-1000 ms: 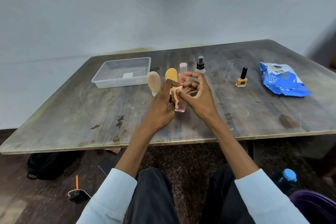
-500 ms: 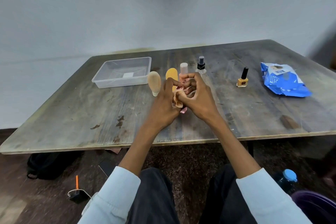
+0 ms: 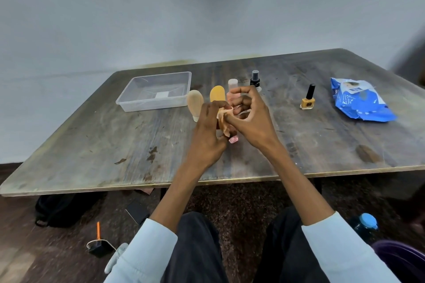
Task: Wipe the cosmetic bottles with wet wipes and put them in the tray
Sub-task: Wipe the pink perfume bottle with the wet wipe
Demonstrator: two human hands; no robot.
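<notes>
Both hands meet above the counter (image 3: 96, 145): the left hand (image 3: 208, 135) grips a small pink bottle (image 3: 232, 139), the right hand (image 3: 250, 119) pinches a wet wipe (image 3: 222, 119) around it; the clear tray (image 3: 128, 102) sits far left

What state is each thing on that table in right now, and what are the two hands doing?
Tray: empty, nothing placed yet.
Wipe: crumpled, held between both hands.
Small pink bottle: in the hands, mostly hidden.
Left hand: grips the bottle.
Right hand: pinches the wipe.
Beige tube: standing on its cap.
Nail polish: upright, capped.
Spray bottle: upright.
Wipes pack: lying flat.
</notes>
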